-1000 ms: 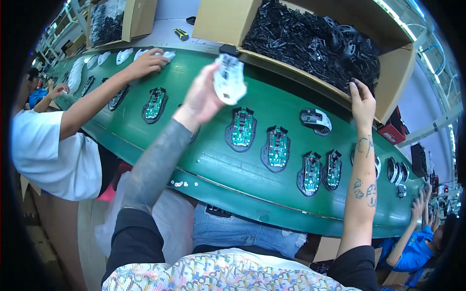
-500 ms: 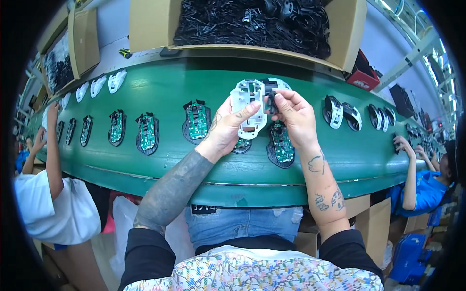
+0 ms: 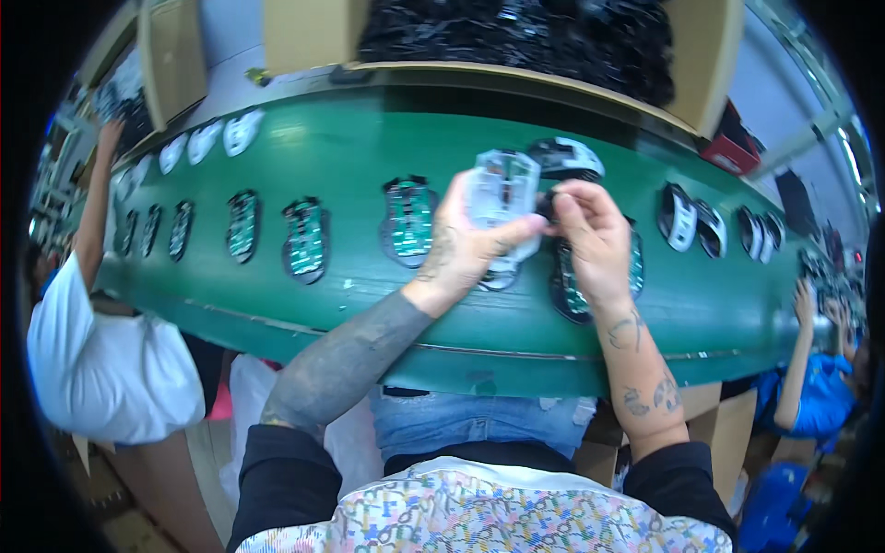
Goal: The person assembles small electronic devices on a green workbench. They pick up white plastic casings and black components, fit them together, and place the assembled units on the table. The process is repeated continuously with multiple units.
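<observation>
"How do we hold the left side?"
"Our left forearm [image 3: 355, 358], heavily tattooed, slants up and inward; our left hand [image 3: 461, 241] curls in a grip, thumb [image 3: 516, 230] stretched across toward the right."
"And the right?"
"Our right forearm [image 3: 645, 369] rises more steeply, leaning inward; our right hand [image 3: 601, 241] has thumb and fingertips [image 3: 564, 190] pinched together; we have both hands raised close, nearly meeting in front of us."

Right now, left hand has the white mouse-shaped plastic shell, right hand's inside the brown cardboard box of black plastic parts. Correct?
Not quite. The head view shows the right hand beside the white mouse-shaped plastic shell, pinching a small black part, not inside the brown cardboard box. The left hand does hold the shell.
</observation>
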Demonstrator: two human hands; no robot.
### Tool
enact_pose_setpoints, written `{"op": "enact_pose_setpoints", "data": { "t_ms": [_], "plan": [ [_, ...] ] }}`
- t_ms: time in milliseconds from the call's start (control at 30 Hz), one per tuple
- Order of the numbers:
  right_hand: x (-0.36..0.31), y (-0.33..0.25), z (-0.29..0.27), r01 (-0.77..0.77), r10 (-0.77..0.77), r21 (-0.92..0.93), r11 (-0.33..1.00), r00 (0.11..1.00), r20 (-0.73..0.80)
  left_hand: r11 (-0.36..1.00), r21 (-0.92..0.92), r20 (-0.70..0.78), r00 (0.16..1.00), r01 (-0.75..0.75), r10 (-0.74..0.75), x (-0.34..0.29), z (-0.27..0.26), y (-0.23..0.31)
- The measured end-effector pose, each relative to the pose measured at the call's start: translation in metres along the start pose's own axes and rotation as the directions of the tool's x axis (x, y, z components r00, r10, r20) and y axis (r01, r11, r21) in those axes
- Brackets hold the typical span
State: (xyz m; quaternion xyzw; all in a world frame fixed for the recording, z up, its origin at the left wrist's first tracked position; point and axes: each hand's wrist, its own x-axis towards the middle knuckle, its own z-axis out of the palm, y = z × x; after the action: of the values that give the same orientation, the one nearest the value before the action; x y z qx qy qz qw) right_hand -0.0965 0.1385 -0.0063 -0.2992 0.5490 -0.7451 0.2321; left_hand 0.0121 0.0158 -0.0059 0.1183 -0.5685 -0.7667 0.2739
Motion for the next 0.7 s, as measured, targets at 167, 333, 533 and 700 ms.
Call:
{"op": "enact_pose_setpoints", "data": {
  "t_ms": [167,333,533,700],
  "plan": [
    [0.0,-0.007,0.0,0.294,-0.257,-0.451,0.843,0.956,0.142,0.999,-0.03,0.078,0.997,0.019,-0.017,0.002,-0.003,-0.003],
    [-0.006,-0.034,0.012,0.331,-0.198,-0.556,0.762,0.937,0.287,0.979,-0.202,0.033,0.999,0.021,-0.014,0.002,-0.009,-0.003],
    [-0.004,-0.021,-0.002,0.227,-0.163,-0.496,0.838,0.972,0.168,0.998,-0.052,0.113,0.993,0.047,-0.041,0.003,-0.015,0.004],
    [0.004,-0.014,-0.003,0.242,-0.205,-0.262,0.934,0.966,0.16,0.936,-0.295,0.179,0.974,0.191,-0.142,0.002,-0.014,0.012]
  ]
}}
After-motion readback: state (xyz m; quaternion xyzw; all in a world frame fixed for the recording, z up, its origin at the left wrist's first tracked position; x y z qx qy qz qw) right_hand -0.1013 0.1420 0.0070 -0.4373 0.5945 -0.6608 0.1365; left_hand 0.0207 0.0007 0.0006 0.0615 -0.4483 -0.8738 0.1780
